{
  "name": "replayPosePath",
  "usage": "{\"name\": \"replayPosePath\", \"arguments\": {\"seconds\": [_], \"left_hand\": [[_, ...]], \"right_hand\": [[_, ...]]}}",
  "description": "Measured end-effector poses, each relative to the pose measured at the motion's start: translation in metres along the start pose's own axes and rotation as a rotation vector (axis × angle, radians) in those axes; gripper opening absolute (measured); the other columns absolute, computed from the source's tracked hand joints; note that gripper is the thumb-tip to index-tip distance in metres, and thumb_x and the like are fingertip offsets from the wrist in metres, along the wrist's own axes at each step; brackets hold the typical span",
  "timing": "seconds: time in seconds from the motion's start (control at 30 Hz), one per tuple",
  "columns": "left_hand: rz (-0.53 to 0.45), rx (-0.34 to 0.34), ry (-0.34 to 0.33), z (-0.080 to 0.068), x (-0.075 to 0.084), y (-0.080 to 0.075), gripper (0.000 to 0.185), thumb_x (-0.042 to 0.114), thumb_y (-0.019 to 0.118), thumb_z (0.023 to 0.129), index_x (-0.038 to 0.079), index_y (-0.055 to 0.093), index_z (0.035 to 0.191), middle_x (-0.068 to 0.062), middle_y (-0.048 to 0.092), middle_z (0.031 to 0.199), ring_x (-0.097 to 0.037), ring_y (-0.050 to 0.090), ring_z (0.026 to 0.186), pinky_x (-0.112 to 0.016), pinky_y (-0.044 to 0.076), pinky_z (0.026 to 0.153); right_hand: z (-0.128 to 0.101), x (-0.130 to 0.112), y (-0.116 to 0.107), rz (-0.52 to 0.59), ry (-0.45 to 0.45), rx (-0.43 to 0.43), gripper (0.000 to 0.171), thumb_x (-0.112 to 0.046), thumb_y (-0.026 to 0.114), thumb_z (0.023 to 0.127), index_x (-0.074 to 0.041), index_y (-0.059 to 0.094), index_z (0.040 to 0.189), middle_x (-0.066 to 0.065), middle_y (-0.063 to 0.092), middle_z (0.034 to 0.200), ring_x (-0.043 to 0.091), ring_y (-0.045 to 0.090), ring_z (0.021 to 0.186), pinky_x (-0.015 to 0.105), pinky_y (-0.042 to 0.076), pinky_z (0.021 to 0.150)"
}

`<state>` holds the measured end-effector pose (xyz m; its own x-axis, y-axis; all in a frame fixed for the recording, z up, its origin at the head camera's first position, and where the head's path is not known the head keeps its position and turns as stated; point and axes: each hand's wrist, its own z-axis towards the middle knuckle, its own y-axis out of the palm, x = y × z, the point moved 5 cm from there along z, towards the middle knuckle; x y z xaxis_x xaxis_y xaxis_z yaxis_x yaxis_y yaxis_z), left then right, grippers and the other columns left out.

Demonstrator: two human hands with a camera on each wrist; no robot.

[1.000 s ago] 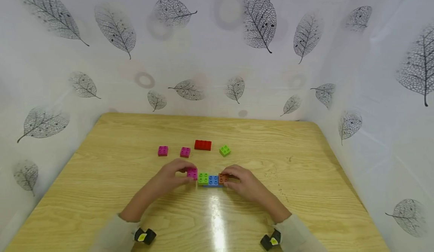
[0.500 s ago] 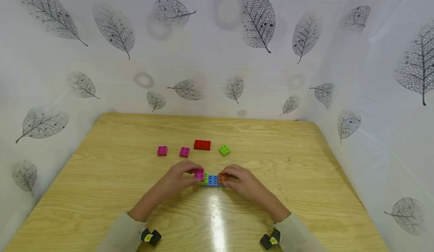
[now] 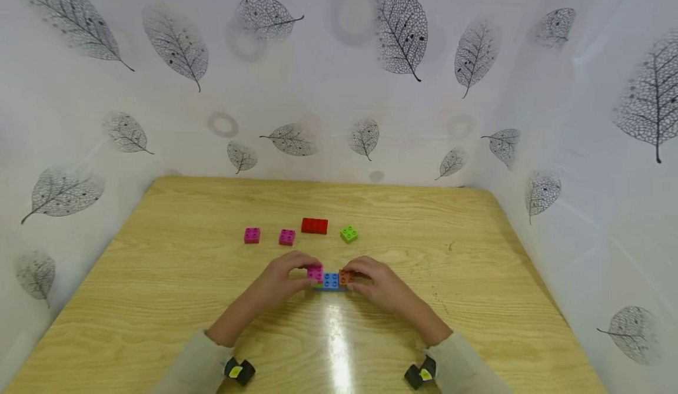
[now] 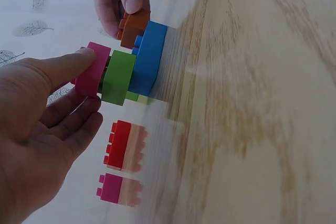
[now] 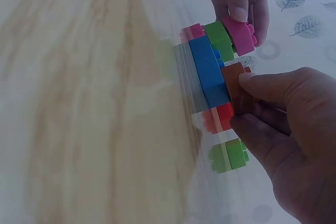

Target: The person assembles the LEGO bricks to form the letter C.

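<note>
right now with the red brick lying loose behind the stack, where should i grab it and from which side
Probably from above, pinching its two long side walls. The red brick lies flat on the table, studs up, its long axis running left to right, so the long sides face toward and away from the person. The gaps to the pink brick and the green brick beside it are narrower.

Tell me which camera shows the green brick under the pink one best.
The left wrist view: the green brick shows side-on between pink brick and blue brick. The right wrist view shows it smaller; in the head view the pink brick hides it.
</note>
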<state>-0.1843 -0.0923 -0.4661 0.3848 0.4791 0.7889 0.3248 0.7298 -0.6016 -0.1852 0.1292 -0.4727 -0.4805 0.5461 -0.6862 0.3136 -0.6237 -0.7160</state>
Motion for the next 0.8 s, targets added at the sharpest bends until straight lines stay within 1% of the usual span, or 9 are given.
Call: {"name": "replayPosePath", "arguments": {"seconds": [0.1, 0.27, 0.47, 0.57, 0.63, 0.8], "left_hand": [[0.002, 0.006, 0.006, 0.0001, 0.001, -0.001, 0.033, 0.034, 0.067, 0.088, 0.024, 0.065, 0.12, 0.02, 0.059, 0.116, -0.008, 0.056, 0.111, -0.038, 0.049, 0.094], [0.007, 0.015, 0.002, 0.0005, 0.0018, -0.0021, 0.032, 0.035, 0.067, 0.088, 0.027, 0.066, 0.119, 0.02, 0.06, 0.117, -0.007, 0.056, 0.112, -0.038, 0.049, 0.095], [0.027, 0.012, -0.029, 0.0006, -0.001, -0.0017, 0.032, 0.039, 0.066, 0.088, 0.031, 0.065, 0.119, 0.024, 0.06, 0.116, -0.003, 0.056, 0.112, -0.036, 0.049, 0.095], [0.032, 0.003, -0.044, 0.0006, -0.002, -0.0016, 0.033, 0.04, 0.066, 0.088, 0.031, 0.065, 0.119, 0.024, 0.06, 0.117, -0.003, 0.055, 0.113, -0.036, 0.049, 0.096], [0.029, -0.001, -0.045, 0.0004, -0.0021, -0.0015, 0.033, 0.039, 0.066, 0.087, 0.031, 0.065, 0.12, 0.022, 0.06, 0.117, -0.005, 0.055, 0.114, -0.038, 0.049, 0.097], [0.022, -0.011, -0.026, 0.0013, -0.0012, -0.0013, 0.035, 0.036, 0.067, 0.088, 0.025, 0.065, 0.121, 0.018, 0.061, 0.119, -0.01, 0.056, 0.115, -0.041, 0.048, 0.097]], "right_hand": [[0.0006, 0.0002, 0.0002, 0.001, 0.002, -0.003, 0.031, -0.022, 0.067, 0.091, -0.02, 0.063, 0.121, -0.011, 0.058, 0.121, 0.007, 0.054, 0.115, 0.032, 0.048, 0.096], [0.0003, 0.0011, -0.0003, -0.008, 0.001, -0.003, 0.031, -0.024, 0.066, 0.091, -0.02, 0.063, 0.121, -0.01, 0.058, 0.122, 0.009, 0.054, 0.115, 0.034, 0.048, 0.097], [-0.0005, 0.0012, -0.0002, 0.001, -0.016, -0.004, 0.031, -0.024, 0.066, 0.091, -0.02, 0.063, 0.122, -0.009, 0.058, 0.123, 0.01, 0.055, 0.116, 0.035, 0.048, 0.097], [-0.001, 0.0, 0.0, 0.004, -0.021, -0.006, 0.032, -0.024, 0.065, 0.092, -0.02, 0.063, 0.123, -0.008, 0.058, 0.124, 0.011, 0.054, 0.117, 0.036, 0.048, 0.097], [-0.0012, -0.0007, 0.0, 0.004, -0.024, -0.008, 0.032, -0.025, 0.065, 0.092, -0.019, 0.062, 0.123, -0.008, 0.058, 0.124, 0.011, 0.054, 0.118, 0.036, 0.048, 0.098], [-0.0012, -0.0019, -0.0005, -0.001, -0.035, -0.009, 0.032, -0.024, 0.065, 0.092, -0.019, 0.062, 0.123, -0.007, 0.058, 0.125, 0.012, 0.054, 0.118, 0.036, 0.048, 0.098]]}}
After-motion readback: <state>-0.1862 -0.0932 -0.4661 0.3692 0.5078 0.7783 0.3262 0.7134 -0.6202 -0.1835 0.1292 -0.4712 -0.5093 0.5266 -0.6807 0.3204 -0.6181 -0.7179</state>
